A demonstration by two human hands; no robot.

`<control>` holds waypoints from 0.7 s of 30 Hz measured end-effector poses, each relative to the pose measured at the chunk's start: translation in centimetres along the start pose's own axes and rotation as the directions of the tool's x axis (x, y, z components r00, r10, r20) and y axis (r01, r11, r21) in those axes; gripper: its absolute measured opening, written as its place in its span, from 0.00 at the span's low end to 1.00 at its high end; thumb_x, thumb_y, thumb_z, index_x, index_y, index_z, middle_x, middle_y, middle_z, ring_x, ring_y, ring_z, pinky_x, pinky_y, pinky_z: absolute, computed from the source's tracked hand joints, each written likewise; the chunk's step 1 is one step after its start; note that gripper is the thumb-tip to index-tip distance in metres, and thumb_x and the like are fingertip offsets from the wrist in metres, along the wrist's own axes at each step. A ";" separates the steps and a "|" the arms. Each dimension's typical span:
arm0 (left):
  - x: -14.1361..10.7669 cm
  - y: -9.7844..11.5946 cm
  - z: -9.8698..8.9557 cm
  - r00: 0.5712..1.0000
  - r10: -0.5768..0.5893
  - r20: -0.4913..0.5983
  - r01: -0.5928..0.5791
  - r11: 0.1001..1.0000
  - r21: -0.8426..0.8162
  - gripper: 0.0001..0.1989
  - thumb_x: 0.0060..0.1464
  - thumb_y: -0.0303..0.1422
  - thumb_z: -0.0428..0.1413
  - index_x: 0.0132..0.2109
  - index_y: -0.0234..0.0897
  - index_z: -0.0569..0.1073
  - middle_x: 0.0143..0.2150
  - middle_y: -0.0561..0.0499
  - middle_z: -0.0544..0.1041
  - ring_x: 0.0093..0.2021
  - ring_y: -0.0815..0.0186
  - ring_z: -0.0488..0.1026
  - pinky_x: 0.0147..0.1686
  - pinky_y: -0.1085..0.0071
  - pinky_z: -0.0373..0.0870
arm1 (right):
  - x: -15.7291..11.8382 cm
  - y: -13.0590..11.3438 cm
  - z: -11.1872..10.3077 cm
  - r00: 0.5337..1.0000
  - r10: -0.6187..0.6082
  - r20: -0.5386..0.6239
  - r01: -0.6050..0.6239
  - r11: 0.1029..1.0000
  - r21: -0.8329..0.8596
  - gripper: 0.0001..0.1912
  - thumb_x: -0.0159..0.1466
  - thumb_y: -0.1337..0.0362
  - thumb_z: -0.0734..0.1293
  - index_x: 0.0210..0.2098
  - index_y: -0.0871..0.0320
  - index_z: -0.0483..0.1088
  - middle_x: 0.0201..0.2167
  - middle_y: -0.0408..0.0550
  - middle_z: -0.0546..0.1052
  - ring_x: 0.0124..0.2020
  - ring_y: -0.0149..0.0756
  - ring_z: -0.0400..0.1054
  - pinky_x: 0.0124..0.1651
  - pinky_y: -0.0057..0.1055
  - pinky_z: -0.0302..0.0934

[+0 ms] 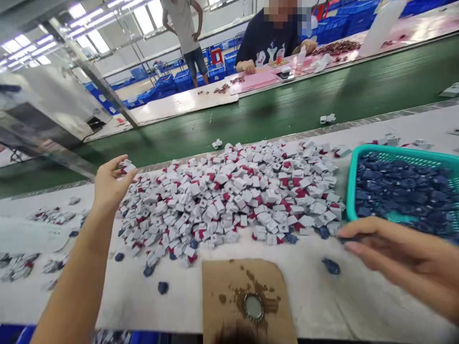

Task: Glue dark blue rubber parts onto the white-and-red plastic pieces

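My left hand (114, 184) is raised at the left end of a large pile of white and dark-red plastic pieces (229, 191), its fingers closed on a white piece (127, 166). On the right, my right hand (380, 243) pinches a small dark blue piece, mostly hidden by the fingers, near the pile's right end. Just beyond it stands a teal basket (353, 186) holding many dark blue pieces (405, 186). One loose blue piece (330, 266) lies on the table below the pile. A cardboard sheet (215, 306) bears a round metal-rimmed disc (254, 307) and dark stains.
A green conveyor belt (272, 114) runs behind the pile, with a few white pieces on it. Beyond it, a person (265, 40) sits at a pink-topped table and another person (184, 28) stands. Small heaps of pieces (52, 216) lie at the left.
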State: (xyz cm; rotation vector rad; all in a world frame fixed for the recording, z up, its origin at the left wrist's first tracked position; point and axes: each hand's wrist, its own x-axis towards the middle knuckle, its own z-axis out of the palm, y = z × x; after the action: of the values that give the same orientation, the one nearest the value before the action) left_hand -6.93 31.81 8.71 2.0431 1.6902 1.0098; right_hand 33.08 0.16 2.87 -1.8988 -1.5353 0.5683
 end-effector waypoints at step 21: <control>-30.4 6.7 2.9 0.707 -0.369 0.603 0.673 0.088 -0.735 0.25 0.48 0.39 0.64 0.54 0.42 0.72 0.39 0.49 0.75 0.33 0.69 0.73 0.24 0.78 0.76 | -2.5 -8.9 11.4 0.549 -0.751 0.368 0.834 0.463 -0.300 0.11 0.62 0.76 0.50 0.29 0.55 0.55 0.21 0.40 0.63 0.15 0.30 0.63 0.17 0.28 0.50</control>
State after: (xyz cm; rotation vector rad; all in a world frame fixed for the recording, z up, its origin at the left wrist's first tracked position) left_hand -1.85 1.91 1.02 0.5850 1.0194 0.9795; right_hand 18.58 1.15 0.79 -1.1259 -2.6091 -0.0810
